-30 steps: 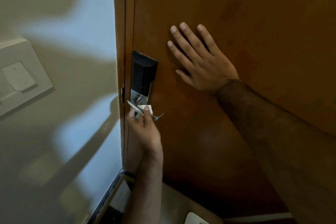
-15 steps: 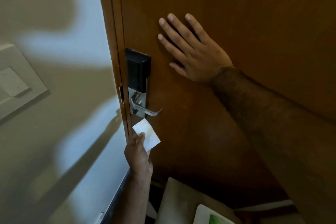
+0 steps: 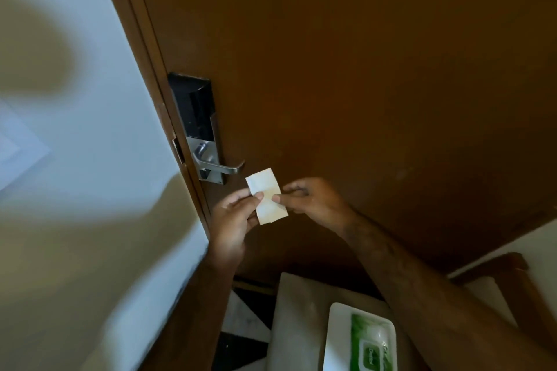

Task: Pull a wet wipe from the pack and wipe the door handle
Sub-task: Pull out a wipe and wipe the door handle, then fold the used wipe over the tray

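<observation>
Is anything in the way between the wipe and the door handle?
Nothing visible is. The wet wipe is pinched between the left hand and the right hand, just below and right of the silver door handle, with only bare door showing between them.

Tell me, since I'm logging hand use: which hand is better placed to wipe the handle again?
Left, probably. Both hands pinch the wipe, but the left hand sits nearer the door handle, just below it; the right hand is farther right.
</observation>
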Action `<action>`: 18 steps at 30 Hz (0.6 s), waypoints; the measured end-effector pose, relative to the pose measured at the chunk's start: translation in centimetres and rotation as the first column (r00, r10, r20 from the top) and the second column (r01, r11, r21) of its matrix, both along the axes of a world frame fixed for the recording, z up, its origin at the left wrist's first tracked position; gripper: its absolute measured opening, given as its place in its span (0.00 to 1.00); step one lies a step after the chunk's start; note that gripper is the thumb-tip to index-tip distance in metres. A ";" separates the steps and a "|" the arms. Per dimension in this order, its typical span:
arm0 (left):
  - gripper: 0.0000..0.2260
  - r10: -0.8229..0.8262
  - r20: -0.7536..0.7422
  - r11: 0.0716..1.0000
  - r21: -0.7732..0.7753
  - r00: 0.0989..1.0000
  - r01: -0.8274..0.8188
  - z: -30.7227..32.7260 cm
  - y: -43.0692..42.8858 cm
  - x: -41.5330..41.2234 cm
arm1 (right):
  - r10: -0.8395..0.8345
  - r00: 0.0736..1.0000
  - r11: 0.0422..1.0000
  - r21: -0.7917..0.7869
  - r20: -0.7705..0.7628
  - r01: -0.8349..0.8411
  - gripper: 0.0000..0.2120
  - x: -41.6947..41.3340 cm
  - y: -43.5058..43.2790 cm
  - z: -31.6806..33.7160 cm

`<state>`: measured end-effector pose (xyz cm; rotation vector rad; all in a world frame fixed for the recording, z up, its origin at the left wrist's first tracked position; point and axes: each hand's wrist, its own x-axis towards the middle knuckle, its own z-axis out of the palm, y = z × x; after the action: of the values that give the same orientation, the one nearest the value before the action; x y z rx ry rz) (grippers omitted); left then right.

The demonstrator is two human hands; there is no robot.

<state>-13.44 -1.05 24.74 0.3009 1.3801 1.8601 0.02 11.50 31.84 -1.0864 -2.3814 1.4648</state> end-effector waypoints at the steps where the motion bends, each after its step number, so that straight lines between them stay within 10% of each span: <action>1: 0.12 -0.025 -0.008 1.000 0.006 1.000 0.025 0.5 0.3 0.1 | -0.053 0.997 0.994 -0.103 -0.052 0.048 0.20 0.6 -0.1 -0.3; 5: 0.11 -0.121 -0.062 0.993 0.000 0.991 0.121 1.7 1.2 0.9 | -0.233 0.948 0.940 -0.300 -0.218 0.162 0.03 2.7 -0.4 -0.4; 18: 0.14 -0.445 -0.284 0.895 -0.181 0.849 0.409 1.0 1.3 2.2 | -0.412 0.873 0.797 -0.568 -0.262 0.205 0.06 6.7 0.0 -3.1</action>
<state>-11.23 0.25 25.72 0.8134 1.4784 1.3938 6.72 11.48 28.76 -1.1018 -1.4805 2.0264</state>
